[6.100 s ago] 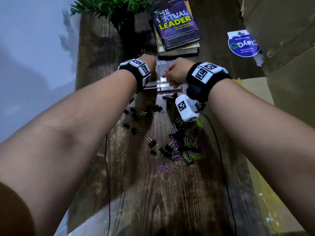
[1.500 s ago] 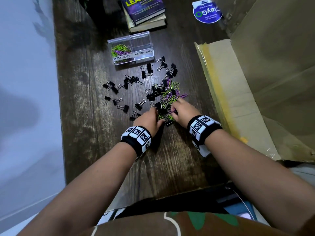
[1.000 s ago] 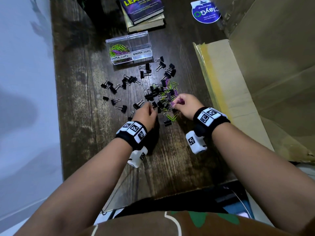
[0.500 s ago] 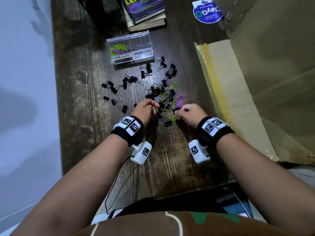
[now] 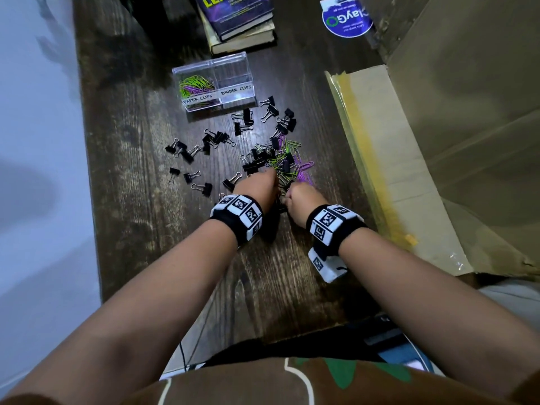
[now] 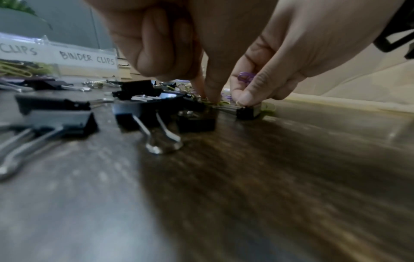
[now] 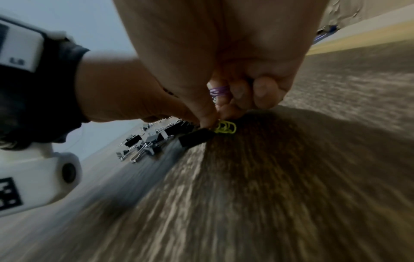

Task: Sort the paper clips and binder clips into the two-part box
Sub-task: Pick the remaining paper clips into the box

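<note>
Paper clips (image 5: 287, 166), green and purple, lie tangled with black binder clips (image 5: 255, 166) in a heap at the centre of the head view, directly under both hands' fingertips. The right hand (image 5: 302, 201) is curled, with purple paper clips (image 7: 218, 92) tucked against its palm, while thumb and forefinger pinch down at a green paper clip (image 7: 225, 126) lying against a black binder clip (image 7: 197, 137). The left hand (image 5: 257, 187) is bunched too, its fingertips (image 6: 210, 95) pressing into the heap beside the right one; whether it has anything pinched I cannot tell.

The two-part box (image 5: 214, 83) stands above the heap in the head view, well apart from the hands, its long side running left to right. Its left half already holds green and purple paper clips; its right half looks empty. So the load in the right hand probably has to travel up and to the left, to the half that lies nearer the left arm's side.

White strips on the box front read "PAPER CLIPS" (image 5: 198, 98) and "BINDER CLIPS" (image 5: 236, 90). Above it a purple book (image 5: 233, 8) shows "LEA" in yellow, and a round blue sticker (image 5: 346, 17), seen upside down, seems to read "ClayGo". All of it sits on a dark wooden table (image 5: 140, 229), with cardboard (image 5: 438, 141) along the right.
</note>
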`<state>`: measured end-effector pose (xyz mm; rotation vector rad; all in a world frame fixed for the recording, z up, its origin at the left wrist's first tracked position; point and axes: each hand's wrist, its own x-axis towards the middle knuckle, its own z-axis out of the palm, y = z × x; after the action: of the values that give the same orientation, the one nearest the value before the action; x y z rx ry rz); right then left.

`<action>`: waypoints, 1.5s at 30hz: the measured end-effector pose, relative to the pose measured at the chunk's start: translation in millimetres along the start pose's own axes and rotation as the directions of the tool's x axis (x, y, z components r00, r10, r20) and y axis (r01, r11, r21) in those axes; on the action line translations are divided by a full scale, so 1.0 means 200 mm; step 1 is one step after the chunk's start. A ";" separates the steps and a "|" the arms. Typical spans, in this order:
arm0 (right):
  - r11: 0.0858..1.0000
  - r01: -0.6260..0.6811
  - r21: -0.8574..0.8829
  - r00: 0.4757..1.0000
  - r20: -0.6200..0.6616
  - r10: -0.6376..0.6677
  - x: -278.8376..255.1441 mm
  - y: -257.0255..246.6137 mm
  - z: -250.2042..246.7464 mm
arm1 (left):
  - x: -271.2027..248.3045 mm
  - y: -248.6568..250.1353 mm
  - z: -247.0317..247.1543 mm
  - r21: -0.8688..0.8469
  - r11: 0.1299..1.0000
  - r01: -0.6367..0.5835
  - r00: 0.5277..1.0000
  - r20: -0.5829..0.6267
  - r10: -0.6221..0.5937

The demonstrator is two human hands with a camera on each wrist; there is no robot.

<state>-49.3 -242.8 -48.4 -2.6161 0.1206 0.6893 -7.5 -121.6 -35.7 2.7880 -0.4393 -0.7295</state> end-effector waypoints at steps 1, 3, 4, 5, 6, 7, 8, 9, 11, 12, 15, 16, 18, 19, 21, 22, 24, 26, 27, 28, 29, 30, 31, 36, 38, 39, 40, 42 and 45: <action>1.000 0.009 -0.006 1.000 0.009 -0.009 0.00 0.01 0.01 | 0.00 0.00 0.00 0.020 1.000 -0.016 1.000 0.002 0.016; 0.999 0.020 0.042 1.000 0.018 -0.021 -0.01 0.01 0.01 | -0.02 -0.02 0.00 0.033 0.999 -0.023 1.000 -0.009 0.023; 0.995 0.010 0.101 1.000 0.020 -0.012 -0.02 0.01 -0.01 | -0.02 -0.03 0.00 0.024 0.999 -0.021 1.000 -0.018 0.022; 0.986 -0.005 0.168 1.000 0.013 0.003 -0.02 0.02 -0.02 | -0.03 -0.05 0.00 0.011 1.000 -0.024 0.999 -0.027 0.024; 0.969 -0.016 0.248 1.000 0.000 0.017 -0.02 0.03 -0.04 | -0.04 -0.08 0.01 0.000 1.000 -0.030 0.999 -0.030 0.030; 0.943 -0.025 0.333 0.999 -0.019 0.033 -0.01 0.06 -0.06 | -0.05 -0.10 0.01 -0.009 0.999 -0.050 0.998 -0.031 0.049; 0.906 -0.020 0.422 0.998 -0.042 0.042 0.00 0.09 -0.07 | -0.06 -0.12 0.02 -0.009 0.997 -0.072 0.997 -0.027 0.072; 0.852 -0.025 0.522 0.997 -0.053 0.062 0.02 0.12 -0.09 | -0.06 -0.13 0.02 0.000 0.996 -0.090 0.996 -0.019 0.090; 0.714 -0.066 0.697 0.989 -0.050 0.141 0.06 0.17 -0.15 | -0.07 -0.15 0.04 0.048 0.993 -0.104 0.995 0.011 0.104; 0.646 -0.102 0.756 0.980 -0.035 0.196 0.08 0.20 -0.18 | -0.07 -0.16 0.05 0.074 0.991 -0.108 0.994 0.020 0.107; 0.477 -0.197 0.857 0.950 0.046 0.309 0.12 0.23 -0.29 | -0.06 -0.17 0.06 0.124 0.983 -0.132 0.991 0.027 0.130; 0.442 -0.224 0.869 0.942 0.076 0.328 0.13 0.23 -0.31 | -0.07 -0.17 0.06 0.137 0.981 -0.140 0.990 0.029 0.137; 0.435 -0.276 0.857 0.927 0.118 0.357 0.15 0.23 -0.32 | -0.07 -0.16 0.06 0.153 0.977 -0.148 0.989 0.036 0.144; 0.500 -0.285 0.818 0.930 0.109 0.352 0.16 0.23 -0.31 | -0.08 -0.16 0.06 0.146 0.978 -0.148 0.989 0.040 0.144; 0.748 -0.263 0.610 0.951 0.033 0.308 0.16 0.21 -0.29 | -0.09 -0.15 0.05 0.127 0.979 -0.156 0.988 0.039 0.153; 0.848 -0.243 0.471 0.959 -0.012 0.282 0.15 0.20 -0.28 | -0.10 -0.15 0.05 0.122 0.980 -0.159 0.987 0.034 0.156; 0.943 -0.228 0.242 0.967 -0.056 0.249 0.12 0.16 -0.25 | -0.10 -0.14 0.05 0.115 0.982 -0.150 0.989 0.030 0.148; 0.971 -0.210 0.112 0.974 -0.062 0.218 0.10 0.12 -0.21 | -0.10 -0.12 0.04 0.124 0.985 -0.121 0.992 0.042 0.117; 0.975 -0.199 0.095 0.977 -0.060 0.205 0.10 0.11 -0.20 | -0.10 -0.11 0.04 0.133 0.986 -0.104 0.994 0.049 0.099; 0.979 -0.183 0.086 0.981 -0.049 0.188 0.10 0.10 -0.18 | -0.09 -0.11 0.05 0.136 0.986 -0.094 0.995 0.056 0.087; 0.983 -0.166 0.073 0.985 -0.036 0.169 0.10 0.09 -0.18 | -0.09 -0.11 0.05 0.139 0.986 -0.089 0.995 0.059 0.081; 0.985 -0.159 0.068 0.987 -0.025 0.161 0.10 0.08 -0.17 | -0.09 -0.11 0.05 0.143 0.986 -0.087 0.995 0.058 0.080; 0.985 -0.155 0.074 0.987 -0.020 0.157 0.10 0.07 -0.15 | -0.09 -0.10 0.05 0.147 0.985 -0.086 0.995 0.061 0.078; 0.978 -0.110 0.175 0.991 -0.056 0.122 0.09 0.09 -0.15 | -0.10 -0.10 0.03 -0.038 0.999 -0.035 0.999 0.032 0.036; 0.948 -0.116 0.295 0.986 -0.084 0.147 0.10 0.12 -0.17 | -0.09 -0.12 0.00 -0.293 0.956 0.032 0.997 -0.054 -0.050; 0.898 -0.139 0.418 0.981 -0.067 0.183 0.10 0.13 -0.18 | -0.09 -0.12 -0.01 -0.400 0.913 0.079 0.989 -0.081 -0.122; 0.801 -0.156 0.578 0.977 -0.030 0.212 0.11 0.14 -0.19 | -0.07 -0.13 -0.01 -0.500 0.857 0.129 0.976 -0.087 -0.197; 0.489 -0.172 0.855 0.970 0.060 0.236 0.11 0.16 -0.21 | -0.03 -0.13 -0.02 -0.725 0.664 0.183 0.952 -0.038 -0.304; 0.223 -0.172 0.960 0.970 0.126 0.209 0.10 0.17 -0.25 | 0.01 -0.11 -0.02 -0.907 0.387 0.168 0.947 0.040 -0.318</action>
<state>-15.1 -294.3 -32.2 -1.3393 0.6737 0.3984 2.2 -101.7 -39.1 1.7971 0.3642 -0.5533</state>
